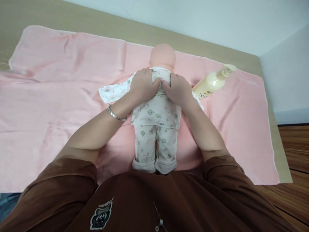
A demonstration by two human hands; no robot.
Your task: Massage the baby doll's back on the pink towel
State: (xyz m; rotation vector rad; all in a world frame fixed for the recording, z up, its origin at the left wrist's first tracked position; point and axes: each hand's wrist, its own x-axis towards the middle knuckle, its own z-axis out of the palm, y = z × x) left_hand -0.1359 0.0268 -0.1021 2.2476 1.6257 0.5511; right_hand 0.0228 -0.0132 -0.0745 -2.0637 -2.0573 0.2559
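Note:
A baby doll (pixel 158 119) in a white printed top and trousers lies on a pink towel (pixel 60 96), its bald head (pixel 162 56) pointing away from me. My left hand (pixel 144 85) and my right hand (pixel 178 88) rest side by side on the doll's chest. Both sets of fingers are curled and pinch the fabric of the doll's top near the collar, thumbs meeting at the middle. A silver bangle (pixel 116 115) circles my left wrist. The doll's arms are hidden under my hands; one empty-looking sleeve (pixel 113 91) spreads to the left.
A cream pump bottle (pixel 212 82) lies on its side on the towel just right of my right hand. The towel covers a wooden table (pixel 79 19) set against a pale wall. Wooden floor (pixel 294 151) shows at the right.

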